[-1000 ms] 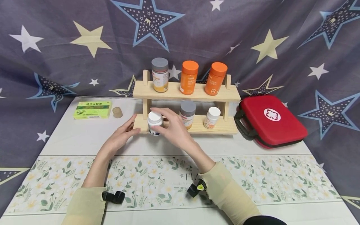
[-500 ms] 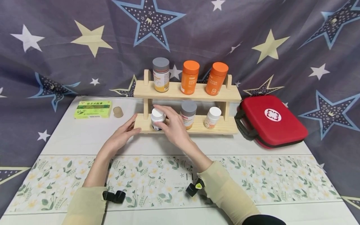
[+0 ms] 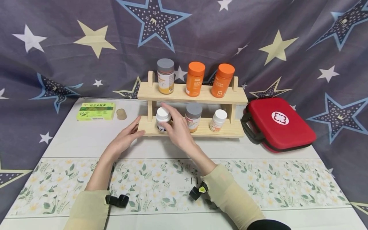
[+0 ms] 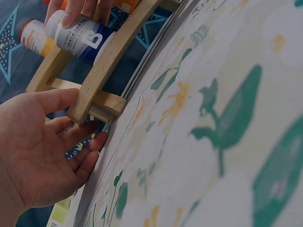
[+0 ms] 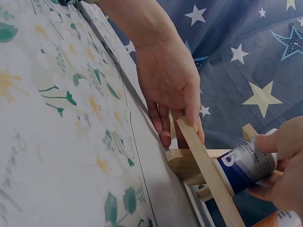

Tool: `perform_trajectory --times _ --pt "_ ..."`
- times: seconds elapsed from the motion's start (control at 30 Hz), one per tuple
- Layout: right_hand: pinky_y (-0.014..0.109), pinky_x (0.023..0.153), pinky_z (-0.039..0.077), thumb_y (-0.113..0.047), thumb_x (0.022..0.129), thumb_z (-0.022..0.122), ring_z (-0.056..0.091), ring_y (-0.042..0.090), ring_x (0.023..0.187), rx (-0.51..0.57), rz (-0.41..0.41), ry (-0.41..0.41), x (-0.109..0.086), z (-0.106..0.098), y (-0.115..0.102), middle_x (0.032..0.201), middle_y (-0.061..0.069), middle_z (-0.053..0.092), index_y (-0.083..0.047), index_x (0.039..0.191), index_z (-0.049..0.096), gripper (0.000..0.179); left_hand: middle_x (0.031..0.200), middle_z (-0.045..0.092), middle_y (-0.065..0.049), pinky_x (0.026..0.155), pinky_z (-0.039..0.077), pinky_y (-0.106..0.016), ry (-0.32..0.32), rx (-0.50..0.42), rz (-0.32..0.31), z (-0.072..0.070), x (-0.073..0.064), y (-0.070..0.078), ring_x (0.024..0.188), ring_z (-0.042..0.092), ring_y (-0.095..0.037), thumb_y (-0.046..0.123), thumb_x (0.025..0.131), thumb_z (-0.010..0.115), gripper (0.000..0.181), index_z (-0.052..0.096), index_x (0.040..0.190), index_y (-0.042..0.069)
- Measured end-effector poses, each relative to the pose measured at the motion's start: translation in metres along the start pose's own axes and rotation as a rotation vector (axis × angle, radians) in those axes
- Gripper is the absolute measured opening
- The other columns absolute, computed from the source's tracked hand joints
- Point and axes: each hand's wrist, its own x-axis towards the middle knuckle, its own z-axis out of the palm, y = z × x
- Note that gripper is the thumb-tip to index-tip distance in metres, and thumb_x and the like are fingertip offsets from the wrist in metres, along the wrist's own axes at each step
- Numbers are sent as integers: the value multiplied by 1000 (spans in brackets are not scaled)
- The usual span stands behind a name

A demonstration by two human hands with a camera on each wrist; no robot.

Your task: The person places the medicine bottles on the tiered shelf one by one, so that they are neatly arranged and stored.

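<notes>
A white pill bottle with a dark blue label band (image 3: pixel 160 122) stands at the left end of the lower tier of a wooden shelf (image 3: pixel 146 127). My right hand (image 3: pixel 181 131) holds it between thumb and fingers. In the right wrist view the base of the bottle (image 5: pixel 248 163) meets the board. My left hand (image 3: pixel 123 140) grips the left end of that tier. The left wrist view has the left thumb (image 4: pixel 64 98) against the board's end, with the other fingers below it.
On the lower tier stand a grey-capped bottle (image 3: pixel 193 117) and a small white-capped bottle (image 3: pixel 218 120). A grey-capped jar (image 3: pixel 165 76) and two orange jars (image 3: pixel 195 80) occupy the upper tier. A green box (image 3: pixel 96 111), a brown cork-like piece (image 3: pixel 121 114) and a red first-aid case (image 3: pixel 280 127) flank the shelf.
My right hand has moved the white bottle slightly right and back, from the tier's front edge onto the board. The left hand has stayed at the shelf's left end.
</notes>
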Motion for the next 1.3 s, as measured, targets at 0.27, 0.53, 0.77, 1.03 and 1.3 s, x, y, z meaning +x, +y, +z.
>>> perform_trajectory --times 0.27,0.53,0.77,1.03,1.3 --pt "39 119 44 -3 93 73 54 25 142 -1 7 17 0 -1 1 155 11 54 -13 154 47 67 174 19 -8 131 14 -59 -5 -3 0 1 0 1 162 13 -33 48 103 58 84 3 166 37" --pt "40 118 46 -7 93 74 54 25 141 -17 -7 31 -1 -6 -3 151 11 55 -12 152 49 64 174 20 -9 131 15 -57 -10 -2 13 2 3 0 162 14 -33 47 103 58 84 3 166 36" --pt "42 113 51 -9 92 76 54 25 141 3 -26 9 -5 -15 -16 153 9 53 -14 152 49 66 173 22 -12 131 15 -58 -10 -16 20 -1 2 -3 162 17 -34 46 104 58 84 4 166 34" --pt "42 122 40 -12 93 75 52 22 143 -30 -118 -106 -16 -33 -28 152 7 56 -13 148 53 60 173 21 -15 131 15 -58 4 -10 26 -2 5 -9 161 17 -36 45 104 57 84 3 167 30" --pt "39 113 50 -14 96 72 59 19 133 -148 -269 -280 -36 -60 -22 142 5 63 -14 140 62 45 171 23 -19 127 25 -60 25 90 35 -1 7 -15 155 30 -41 47 104 56 84 6 167 26"
